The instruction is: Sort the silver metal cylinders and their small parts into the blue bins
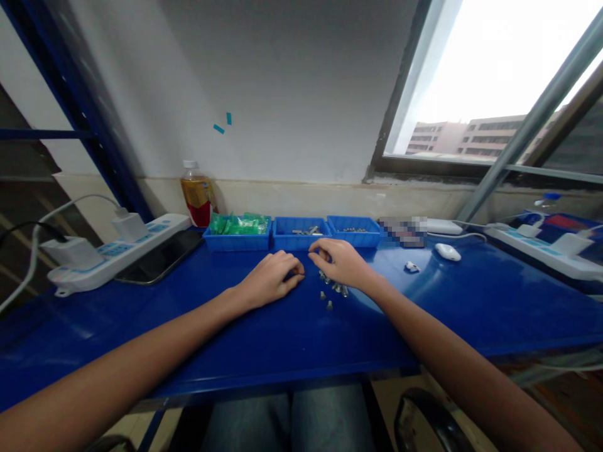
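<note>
My left hand [269, 280] rests on the blue table with its fingers curled and the thumb and index fingertip close together; anything between them is too small to make out. Facing it, my right hand [347, 262] is raised slightly, its fingertips pinched near the front of the middle bin, and what they hold, if anything, does not show. Under and beside the right hand lies a loose group of small metal fittings [337, 288], partly hidden by it. Two single fittings [329, 305] sit closer to me. The middle blue bin [294, 242] contains metal pieces.
A left blue bin [237, 243] holds green packets; a right blue bin [354, 239] holds small metal parts. Leftward are a bottle [196, 196], a phone [157, 258] and a power strip [127, 248]. Rightward lie an earbud [411, 267], a white case [447, 252] and another power strip [546, 250].
</note>
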Motion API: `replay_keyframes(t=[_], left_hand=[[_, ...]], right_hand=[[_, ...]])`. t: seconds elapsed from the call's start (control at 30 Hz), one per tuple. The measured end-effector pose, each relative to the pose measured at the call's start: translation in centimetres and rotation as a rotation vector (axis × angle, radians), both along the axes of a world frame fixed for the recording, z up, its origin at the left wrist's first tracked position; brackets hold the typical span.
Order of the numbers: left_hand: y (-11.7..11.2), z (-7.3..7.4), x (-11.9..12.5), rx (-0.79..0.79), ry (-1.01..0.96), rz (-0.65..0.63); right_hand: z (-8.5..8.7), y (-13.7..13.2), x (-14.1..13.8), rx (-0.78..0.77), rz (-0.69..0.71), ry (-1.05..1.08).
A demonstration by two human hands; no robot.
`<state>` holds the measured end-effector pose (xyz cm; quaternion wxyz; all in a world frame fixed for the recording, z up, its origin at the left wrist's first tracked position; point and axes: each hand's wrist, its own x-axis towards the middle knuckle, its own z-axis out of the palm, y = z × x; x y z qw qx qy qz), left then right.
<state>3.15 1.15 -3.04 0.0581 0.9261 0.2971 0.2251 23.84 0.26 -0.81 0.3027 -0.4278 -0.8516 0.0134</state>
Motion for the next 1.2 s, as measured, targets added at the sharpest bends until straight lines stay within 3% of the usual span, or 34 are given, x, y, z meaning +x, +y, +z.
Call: replay_keyframes(t=[0.13, 0.23, 0.37, 0.47, 0.63, 0.83, 1.2], left_hand=[[0.3, 0.1, -0.2, -0.044, -0.146, 0.058], [0.3, 0.3, 0.1, -0.175, -0.315, 0.105], [0.2, 0.1, 0.5, -0.399, -0.529, 0.079], [0.3, -0.2, 0.6, -0.473, -0.623, 0.045], [0.6, -0.4, 0.5, -0.518, -0.64, 0.022], [0.6, 0.1, 0.3, -0.547, -0.665, 0.037], [0.3, 0.3, 0.3, -0.583, -0.669, 0.034]], right_hand=[[-0.3, -0.5, -0.7, -0.025, 0.074, -0.04], [-0.5, -0.8, -0.9, 0.033, 0.062, -0.054], [-0.6, -1.1, -1.3, 0.125, 0.081, -0.077], [-0.6, -1.3, -1.6, 0.166, 0.082, -0.097], [-0.7, -1.2, -2.0, 0.172, 0.078, -0.104], [-0.5, -0.7, -1.2, 0.134, 0.204, -0.085], [-0.3, -1.3, -1.6, 0.185, 0.08, -0.108]])
